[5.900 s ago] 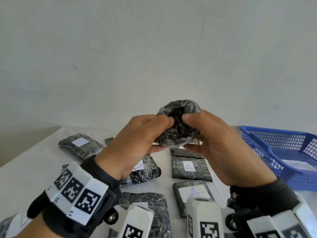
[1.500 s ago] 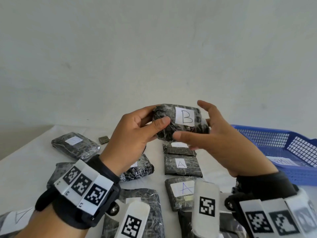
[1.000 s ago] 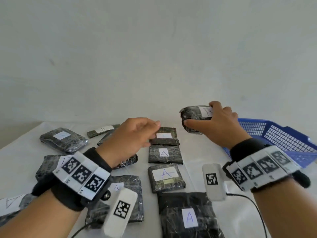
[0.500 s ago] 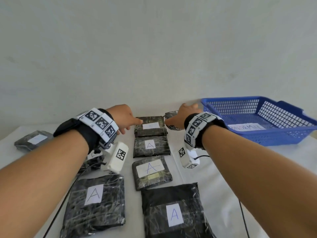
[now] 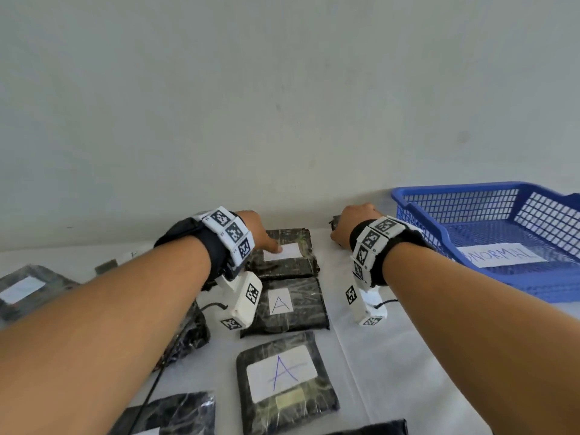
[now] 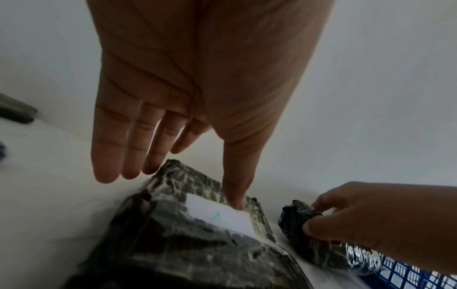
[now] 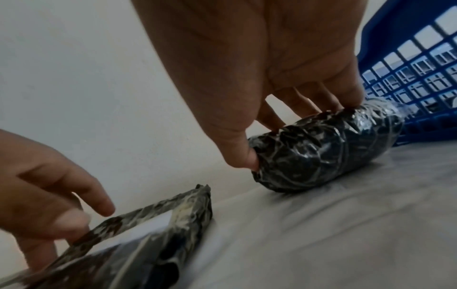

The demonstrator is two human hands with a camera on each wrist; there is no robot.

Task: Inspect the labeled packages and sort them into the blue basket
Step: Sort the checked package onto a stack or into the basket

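Our right hand (image 7: 284, 109) gripped the small rolled package (image 7: 323, 150), thumb on its near end and fingers over the top, as it lay on the white table (image 5: 392, 356) just beside the blue basket (image 5: 445, 243). Film-wrapped and crinkled, it looked light, soft and probably slick; we judged an end-to-end pinch safest. Our left hand (image 6: 188, 101) was spread flat, thumb tip touching the flat package (image 6: 188, 240) by its label. The basket wall stood close on the right, so any lift would need to clear its rim. Open cloth lay nearer us.
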